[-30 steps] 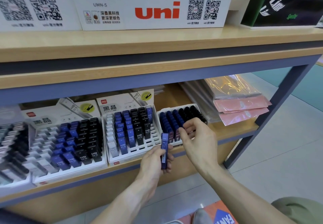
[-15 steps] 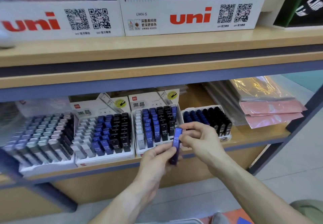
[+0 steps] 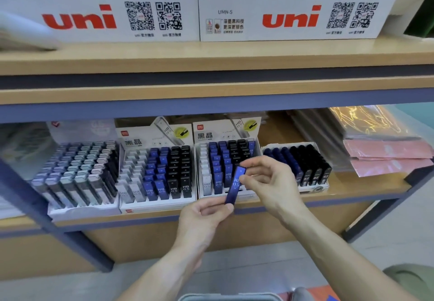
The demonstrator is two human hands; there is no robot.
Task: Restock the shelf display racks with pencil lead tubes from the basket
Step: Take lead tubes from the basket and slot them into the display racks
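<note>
Both hands, left and right, pinch one blue tube (marked HB 0.5) before four racks.

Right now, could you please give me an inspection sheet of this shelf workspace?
Surface: lower wooden shelf carrying four display racks.
Job's things: blue lead tube marked HB 0.5, held upright-tilted in front of the middle rack; grey basket rim at bottom edge.
Clutter: pink packets stacked at the shelf's right.
Hands: left hand holds the tube's lower end; right hand pinches its upper part.
Cables: nothing seen.
Surroundings: white uni boxes on the upper shelf.
</note>
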